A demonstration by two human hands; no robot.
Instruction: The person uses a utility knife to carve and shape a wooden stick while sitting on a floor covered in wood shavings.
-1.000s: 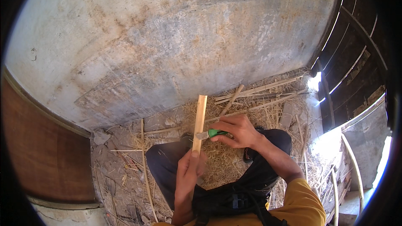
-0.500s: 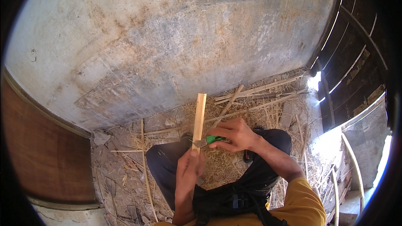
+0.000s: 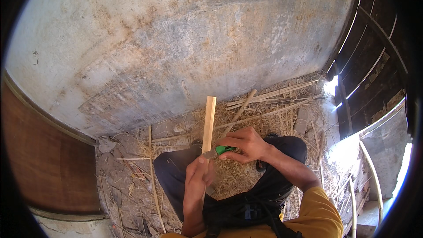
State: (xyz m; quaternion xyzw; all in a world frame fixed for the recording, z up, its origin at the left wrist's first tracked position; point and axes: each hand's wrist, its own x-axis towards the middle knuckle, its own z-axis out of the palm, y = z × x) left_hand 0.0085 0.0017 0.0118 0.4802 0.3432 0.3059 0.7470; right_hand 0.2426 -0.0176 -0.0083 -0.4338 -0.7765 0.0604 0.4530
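My left hand [image 3: 197, 172] is closed round the lower part of a pale wooden strip [image 3: 209, 123], perhaps split bamboo, which stands almost upright before me. My right hand [image 3: 246, 144] grips a knife by its green handle [image 3: 225, 149]. The short grey knife blade [image 3: 210, 154] lies against the strip just above my left thumb. The strip's lowest end is hidden by my left hand and lap.
Straw and shavings [image 3: 235, 174] cover the ground between my bent legs. Long wooden strips [image 3: 277, 91] lie by the stained wall [image 3: 198, 48]. A thin stick [image 3: 153, 172] lies at my left, near a brown wooden panel [image 3: 48, 154]. Dark slatted boards [image 3: 370, 61] stand at right.
The knife and my right hand have shifted slightly down and left, closer to my left thumb. The strip's top has tilted a little to the left.
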